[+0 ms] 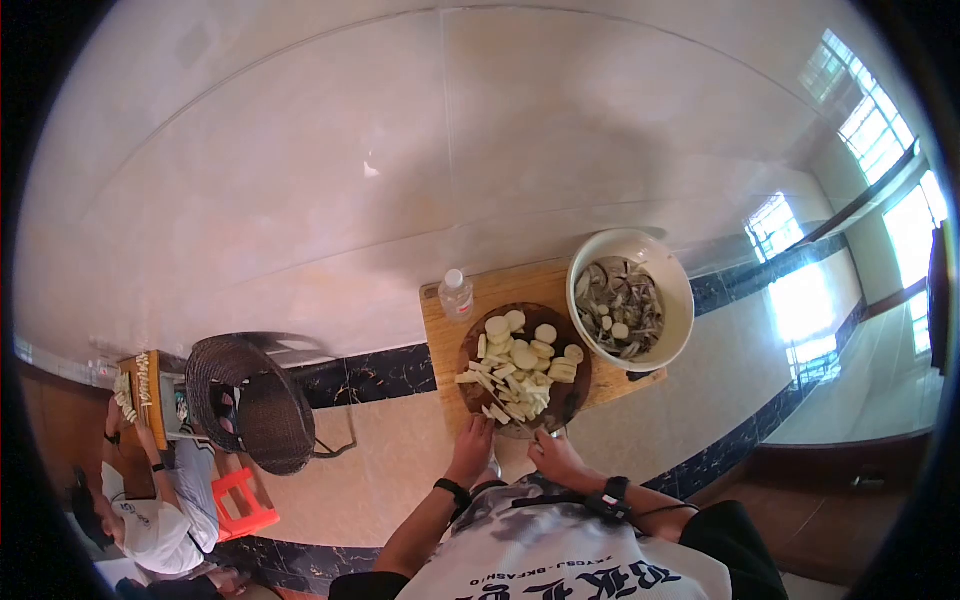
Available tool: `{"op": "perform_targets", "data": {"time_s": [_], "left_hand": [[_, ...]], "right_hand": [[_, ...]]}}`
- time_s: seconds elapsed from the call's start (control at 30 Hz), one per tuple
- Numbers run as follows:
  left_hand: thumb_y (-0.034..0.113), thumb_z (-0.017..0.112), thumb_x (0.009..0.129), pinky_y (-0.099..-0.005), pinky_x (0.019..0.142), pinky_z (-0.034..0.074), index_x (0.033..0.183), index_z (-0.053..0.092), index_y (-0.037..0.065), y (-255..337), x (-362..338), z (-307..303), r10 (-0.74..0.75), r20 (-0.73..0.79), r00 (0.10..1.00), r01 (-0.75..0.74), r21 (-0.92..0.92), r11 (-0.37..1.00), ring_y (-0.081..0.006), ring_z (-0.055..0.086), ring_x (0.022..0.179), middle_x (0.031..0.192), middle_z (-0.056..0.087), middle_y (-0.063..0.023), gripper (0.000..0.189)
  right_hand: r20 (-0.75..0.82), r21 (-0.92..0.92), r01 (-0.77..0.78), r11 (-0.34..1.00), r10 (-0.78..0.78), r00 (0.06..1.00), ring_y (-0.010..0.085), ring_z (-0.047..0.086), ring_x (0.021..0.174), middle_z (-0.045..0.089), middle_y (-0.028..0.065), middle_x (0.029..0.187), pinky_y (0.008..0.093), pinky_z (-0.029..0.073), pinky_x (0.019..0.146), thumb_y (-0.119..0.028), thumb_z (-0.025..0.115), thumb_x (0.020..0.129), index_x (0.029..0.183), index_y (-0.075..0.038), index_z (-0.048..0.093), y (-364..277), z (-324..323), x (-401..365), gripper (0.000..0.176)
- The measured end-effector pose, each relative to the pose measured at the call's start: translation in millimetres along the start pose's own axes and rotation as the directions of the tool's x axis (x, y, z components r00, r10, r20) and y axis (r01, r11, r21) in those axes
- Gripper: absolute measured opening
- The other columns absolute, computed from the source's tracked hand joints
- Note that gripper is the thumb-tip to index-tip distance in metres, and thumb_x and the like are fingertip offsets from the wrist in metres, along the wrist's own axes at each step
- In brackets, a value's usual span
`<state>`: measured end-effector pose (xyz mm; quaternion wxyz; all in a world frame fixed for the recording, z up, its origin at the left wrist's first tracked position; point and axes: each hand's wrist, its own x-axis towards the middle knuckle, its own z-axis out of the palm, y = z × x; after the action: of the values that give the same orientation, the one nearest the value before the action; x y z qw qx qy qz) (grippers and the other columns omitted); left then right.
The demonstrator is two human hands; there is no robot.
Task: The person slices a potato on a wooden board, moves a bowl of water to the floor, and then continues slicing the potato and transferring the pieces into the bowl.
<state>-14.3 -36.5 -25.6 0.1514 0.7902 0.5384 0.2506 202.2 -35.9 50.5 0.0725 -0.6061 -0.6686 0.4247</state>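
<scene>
A round wooden cutting board (470, 350) carries pale vegetable rounds (523, 354) and cut strips (520, 398) in a heap. My right hand (556, 457) is closed at the board's near edge, around the handle end of a knife (517, 424) whose thin blade slants up to the left beside the strips. Just left of it, my left hand (472, 448) rests at the near left edge with its fingers drawn together, close to a few loose strips. Whatever is between those fingers is hidden.
The board lies on a wooden table (440, 330) against a tiled wall. A white bowl (680, 300) of dark-edged slices stands right, a clear bottle (456, 296) left. Farther left are a wicker chair (270, 420), a red stool (243, 505) and a seated person (165, 530) at another table.
</scene>
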Motion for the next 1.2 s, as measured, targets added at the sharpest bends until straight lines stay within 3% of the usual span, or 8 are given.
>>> {"op": "perform_targets", "data": {"time_s": [0.27,0.37,0.57,0.7,0.73,0.93,1.03,1.2], "left_hand": [[0.004,0.065,0.078,-0.0456,0.097,0.048,0.109,0.061,-0.003,-0.3,38.1,11.6,0.043,-0.022,0.999,-0.045,-0.083,0.996,-0.0385,0.053,0.111,0.110,0.055,-0.0193,0.031],[0.006,0.065,0.079,-0.0465,0.093,0.049,0.105,0.061,-0.001,10.4,55.7,3.8,0.054,-0.066,0.996,-0.048,0.081,0.996,-0.0378,0.054,0.108,0.108,0.055,-0.0189,0.028],[0.010,0.065,0.078,-0.0467,0.089,0.049,0.103,0.061,0.002,54.1,113.8,9.7,0.144,0.041,0.989,-0.143,-0.034,0.989,-0.0364,0.056,0.106,0.106,0.057,-0.0171,0.026],[0.019,0.070,0.081,-0.0467,0.089,0.049,0.104,0.062,0.004,82.9,150.5,30.1,0.081,0.077,0.994,-0.084,0.041,0.996,-0.0352,0.056,0.106,0.106,0.058,-0.0155,0.029],[0.026,0.076,0.080,-0.0472,0.084,0.051,0.098,0.066,0.001,90.3,157.3,31.6,0.101,0.029,0.994,-0.103,0.062,0.993,-0.0359,0.061,0.099,0.096,0.062,-0.0164,0.032],[0.030,0.080,0.080,-0.0467,0.086,0.051,0.105,0.063,0.001,116.1,172.0,54.3,-0.069,0.126,0.990,0.041,0.212,0.976,-0.0389,0.061,0.102,0.107,0.060,-0.0193,0.042],[0.028,0.079,0.079,-0.0482,0.088,0.051,0.110,0.061,0.001,122.8,174.2,58.1,-0.169,0.178,0.969,0.142,0.152,0.978,-0.0413,0.060,0.102,0.112,0.059,-0.0205,0.044],[0.025,0.074,0.081,-0.0507,0.093,0.048,0.103,0.065,-0.001,104.4,164.7,57.9,-0.054,0.149,0.987,0.041,0.088,0.995,-0.0416,0.060,0.103,0.106,0.062,-0.0216,0.035]], "right_hand": [[-0.110,0.084,0.068,0.994,-0.058,0.992,0.0521,0.063,0.069,0.062,0.0300,0.071,0.0584,0.049,0.064,-0.028,0.059,0.097,0.102,0.001,0.055,4.0,-31.4,-8.4,0.030],[-0.118,0.140,0.014,0.990,0.003,0.993,0.0482,0.065,0.067,0.063,0.0276,0.069,0.0550,0.051,0.062,-0.028,0.061,0.097,0.100,0.000,0.057,6.2,-48.7,-14.1,0.029],[-0.238,0.222,0.047,0.974,0.007,0.971,0.0468,0.066,0.066,0.063,0.0265,0.068,0.0529,0.051,0.061,-0.025,0.062,0.097,0.098,-0.001,0.059,35.7,-73.6,-22.7,0.025],[-0.337,0.189,0.043,0.981,0.023,0.941,0.0495,0.064,0.068,0.062,0.0275,0.068,0.0540,0.050,0.062,-0.025,0.062,0.096,0.097,0.000,0.059,37.9,-97.8,-35.7,0.025],[-0.347,0.185,0.024,0.982,0.043,0.937,0.0502,0.063,0.069,0.062,0.0277,0.068,0.0543,0.050,0.062,-0.025,0.062,0.096,0.096,0.000,0.059,40.5,-101.3,-38.4,0.025],[-0.330,0.318,-0.052,0.947,0.162,0.930,0.0524,0.061,0.070,0.061,0.0284,0.069,0.0549,0.049,0.062,-0.026,0.063,0.096,0.093,-0.001,0.058,48.9,-123.9,-49.7,0.025],[-0.371,0.320,-0.003,0.948,0.128,0.920,0.0520,0.061,0.069,0.061,0.0281,0.069,0.0542,0.048,0.061,-0.025,0.063,0.096,0.093,-0.001,0.058,59.7,-123.4,-48.2,0.026],[-0.376,0.325,0.026,0.945,0.104,0.921,0.0510,0.060,0.067,0.060,0.0267,0.068,0.0527,0.047,0.059,-0.024,0.063,0.097,0.092,-0.001,0.058,66.9,-126.8,-45.7,0.025]]}}
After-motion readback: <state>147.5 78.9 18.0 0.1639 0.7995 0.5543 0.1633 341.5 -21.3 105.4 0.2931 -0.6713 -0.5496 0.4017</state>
